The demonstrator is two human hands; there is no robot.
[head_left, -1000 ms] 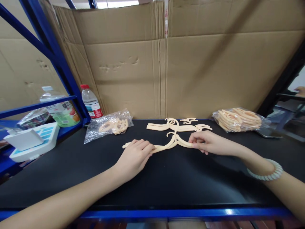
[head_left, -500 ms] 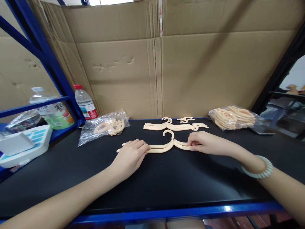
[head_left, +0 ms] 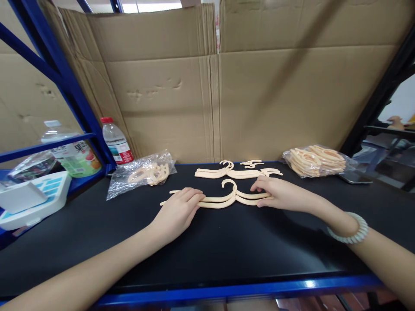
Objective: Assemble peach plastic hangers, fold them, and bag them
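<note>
A cream plastic folding clothes hanger (head_left: 218, 203) lies on the black tabletop, its hook pointing away from me. My left hand (head_left: 177, 211) is closed over its left arm, whose two thin ends poke out beyond the fingers. Around the right arm is my right hand (head_left: 275, 193), thumb on the near side and fingers on the far side, loosely gripping it. The tips of that arm are hidden by the hand. Just behind lie more cream hangers (head_left: 212, 173), stacked with hooks together, and some small cream pieces (head_left: 252, 163).
A clear bag of cream parts (head_left: 151, 173) lies at the back left, and a fuller bag (head_left: 316, 160) at the back right beside a phone-like flat object (head_left: 356, 178). A red-capped bottle (head_left: 117, 142) and a white device with blue keys (head_left: 48, 196) are leftward. Cardboard (head_left: 168, 108) walls the back.
The fingers and thumb of my right hand have spread from a pinch, and the hanger's two bars now sit farther apart. My left hand has barely moved.
</note>
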